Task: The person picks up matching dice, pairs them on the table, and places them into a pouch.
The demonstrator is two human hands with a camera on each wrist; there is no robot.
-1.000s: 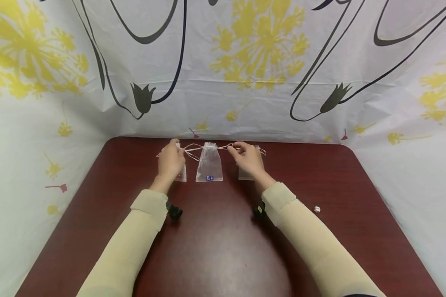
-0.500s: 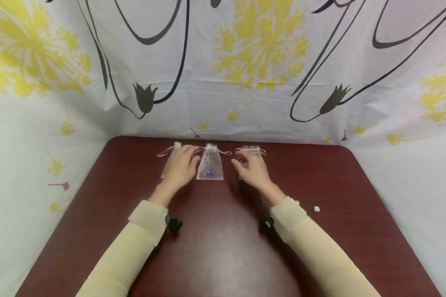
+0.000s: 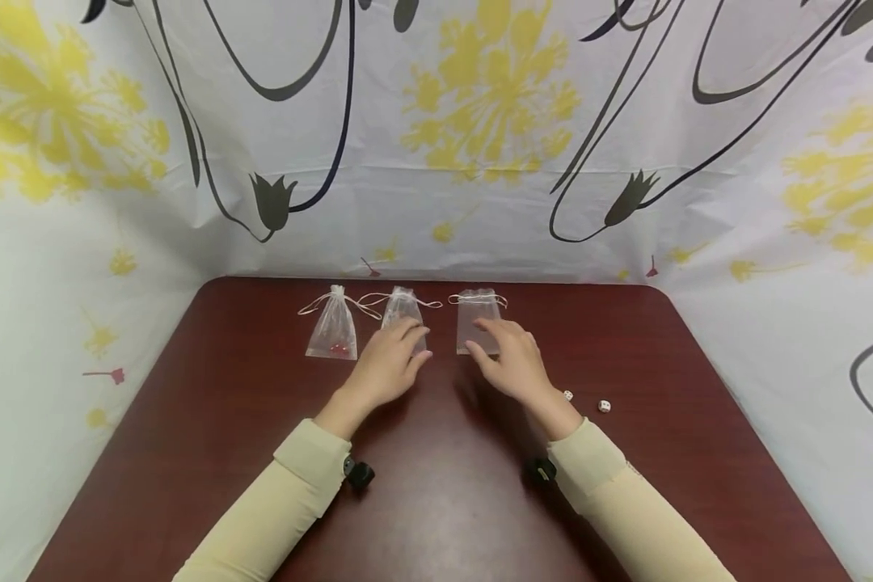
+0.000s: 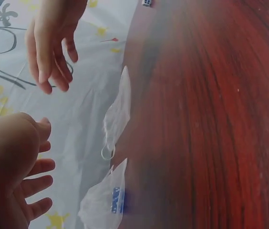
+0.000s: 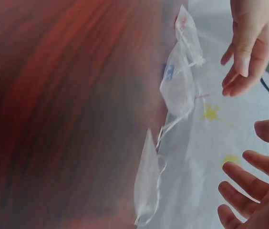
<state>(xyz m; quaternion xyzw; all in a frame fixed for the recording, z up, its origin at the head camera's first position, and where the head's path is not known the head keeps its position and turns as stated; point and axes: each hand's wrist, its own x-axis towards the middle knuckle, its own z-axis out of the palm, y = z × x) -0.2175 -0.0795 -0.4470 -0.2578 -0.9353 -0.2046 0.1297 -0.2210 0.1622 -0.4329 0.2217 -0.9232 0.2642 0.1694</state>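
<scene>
Head view: centre of the frame, slightly right, a sheer right bag (image 3: 469, 314) lying flat on the dark red table (image 3: 436, 501), long axis running up the frame, drawstring end at the top, no dice visible inside. Nearer to the right hand (image 3: 518, 360) than to the left hand (image 3: 387, 362), and up and left of most of the right hand, with fingertips overlapping its lower part in the picture. To its left, a middle bag (image 3: 402, 305), half hidden behind the left hand; further left, a left bag (image 3: 332, 323) with red dice (image 3: 339, 348) at its bottom. Both hands with backs upward, fingers relaxed and parted, gripping nothing; forearms slanting inward from the lower corners. Right of the right wrist, two white dice (image 3: 605, 406). Left wrist view: left hand at lower left, fingers loosely extended; right hand at upper left, fingers hanging; a visible gap between both and the bags. Blue dice (image 4: 118, 199) in the middle bag, bottom of the frame. Right wrist view: right hand at lower right, fingers spread toward the right bag at lower centre, clear of contact.
</scene>
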